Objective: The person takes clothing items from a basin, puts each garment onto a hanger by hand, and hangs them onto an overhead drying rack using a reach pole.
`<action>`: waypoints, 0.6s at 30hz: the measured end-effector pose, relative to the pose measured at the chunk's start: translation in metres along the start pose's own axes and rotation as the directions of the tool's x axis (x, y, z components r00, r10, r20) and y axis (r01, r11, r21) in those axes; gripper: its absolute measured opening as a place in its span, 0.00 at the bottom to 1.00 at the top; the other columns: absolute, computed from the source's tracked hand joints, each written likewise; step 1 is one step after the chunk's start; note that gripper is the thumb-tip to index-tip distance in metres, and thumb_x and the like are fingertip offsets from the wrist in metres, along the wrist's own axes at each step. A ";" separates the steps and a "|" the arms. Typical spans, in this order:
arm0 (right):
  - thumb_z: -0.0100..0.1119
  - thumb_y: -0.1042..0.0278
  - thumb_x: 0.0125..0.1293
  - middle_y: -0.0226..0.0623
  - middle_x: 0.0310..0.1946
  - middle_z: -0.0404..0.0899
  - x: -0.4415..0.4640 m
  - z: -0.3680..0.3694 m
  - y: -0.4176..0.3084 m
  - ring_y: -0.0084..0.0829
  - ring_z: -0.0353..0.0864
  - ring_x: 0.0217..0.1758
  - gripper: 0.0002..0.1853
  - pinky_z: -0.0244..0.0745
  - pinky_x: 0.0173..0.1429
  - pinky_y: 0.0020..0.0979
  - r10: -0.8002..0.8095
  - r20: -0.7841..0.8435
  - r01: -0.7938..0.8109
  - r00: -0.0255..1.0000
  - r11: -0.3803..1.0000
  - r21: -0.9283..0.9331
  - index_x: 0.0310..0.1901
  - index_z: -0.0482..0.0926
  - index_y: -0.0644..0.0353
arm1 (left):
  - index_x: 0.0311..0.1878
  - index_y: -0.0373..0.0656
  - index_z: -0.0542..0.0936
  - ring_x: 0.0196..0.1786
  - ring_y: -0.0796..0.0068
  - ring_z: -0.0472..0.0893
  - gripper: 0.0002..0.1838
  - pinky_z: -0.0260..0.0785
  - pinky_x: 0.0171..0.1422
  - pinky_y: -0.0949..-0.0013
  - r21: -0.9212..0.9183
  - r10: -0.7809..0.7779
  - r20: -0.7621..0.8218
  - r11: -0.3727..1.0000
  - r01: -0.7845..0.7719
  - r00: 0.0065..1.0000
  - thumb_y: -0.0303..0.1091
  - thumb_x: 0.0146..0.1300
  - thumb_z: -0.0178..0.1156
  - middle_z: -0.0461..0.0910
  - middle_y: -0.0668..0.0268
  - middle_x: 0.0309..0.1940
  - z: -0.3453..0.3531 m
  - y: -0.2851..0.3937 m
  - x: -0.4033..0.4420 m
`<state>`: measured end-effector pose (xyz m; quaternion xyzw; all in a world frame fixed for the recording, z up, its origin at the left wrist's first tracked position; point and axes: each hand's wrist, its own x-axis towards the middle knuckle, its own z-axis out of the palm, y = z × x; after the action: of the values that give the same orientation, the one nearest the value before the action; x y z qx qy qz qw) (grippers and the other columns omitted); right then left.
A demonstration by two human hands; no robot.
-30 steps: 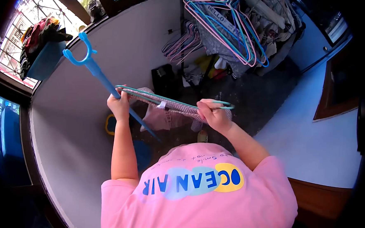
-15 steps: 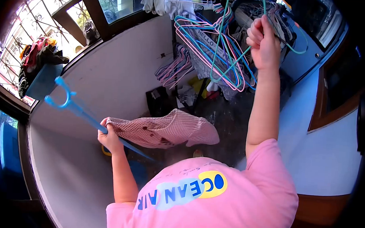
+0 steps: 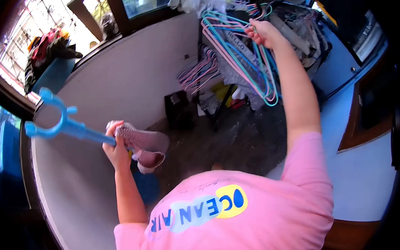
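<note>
My left hand [image 3: 117, 150] is closed round a light blue pole [image 3: 84, 132] with a forked end and also grips a pink checked cloth [image 3: 142, 142], which hangs bunched to the right of the fingers. Up at the hanging hangers, my right hand [image 3: 264, 34] is closed on a green hanger [image 3: 214, 16] near its top. That hanger lies against several pink and blue hangers [image 3: 233, 59]; where it ends among them is hard to make out.
A blue basin [image 3: 53, 74] heaped with clothes [image 3: 50, 49] sits on the window ledge at the left. More hangers [image 3: 202, 71] hang lower by the wall. A black box [image 3: 178, 110] stands on the floor, and a white door panel [image 3: 364, 179] is at the right.
The green hanger has left the cloth and moved with my right hand to the hanging hangers. The cloth, spread out half a second ago, is now bunched at my left hand. The pole's fork has shifted left.
</note>
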<state>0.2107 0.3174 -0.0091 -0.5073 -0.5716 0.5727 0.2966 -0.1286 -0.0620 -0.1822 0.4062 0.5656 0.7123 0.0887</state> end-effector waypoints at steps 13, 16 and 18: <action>0.68 0.72 0.46 0.39 0.52 0.71 -0.172 0.135 0.098 0.39 0.70 0.56 0.35 0.68 0.59 0.35 -0.758 0.370 0.766 0.537 0.254 -0.591 0.60 0.69 0.55 | 0.44 0.32 0.77 0.25 0.84 0.75 0.11 0.66 0.24 0.82 -0.416 -0.161 0.538 0.803 0.427 0.827 0.26 0.65 0.47 0.79 0.64 0.31 0.019 0.069 0.029; 0.73 0.73 0.39 0.35 0.66 0.60 -0.192 0.194 0.196 0.34 0.62 0.67 0.48 0.65 0.63 0.33 -0.529 0.481 0.695 0.699 0.660 -0.285 0.66 0.62 0.50 | 0.45 0.31 0.73 0.44 0.70 0.79 0.10 0.74 0.44 0.70 -0.576 0.034 0.680 0.642 0.506 0.732 0.28 0.65 0.50 0.77 0.56 0.42 0.030 0.068 0.024; 0.71 0.72 0.44 0.38 0.60 0.70 -0.213 0.211 0.235 0.36 0.68 0.62 0.42 0.66 0.61 0.33 -0.327 0.453 0.495 0.829 0.806 -0.325 0.65 0.64 0.51 | 0.45 0.31 0.73 0.45 0.69 0.79 0.12 0.74 0.46 0.69 -0.591 0.105 0.722 0.607 0.531 0.684 0.31 0.65 0.52 0.77 0.56 0.43 0.036 0.069 0.024</action>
<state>0.1392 0.0073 -0.2175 -0.3014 -0.8268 0.4387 0.1816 -0.0967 -0.0454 -0.1095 0.4865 0.1788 0.6550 0.5498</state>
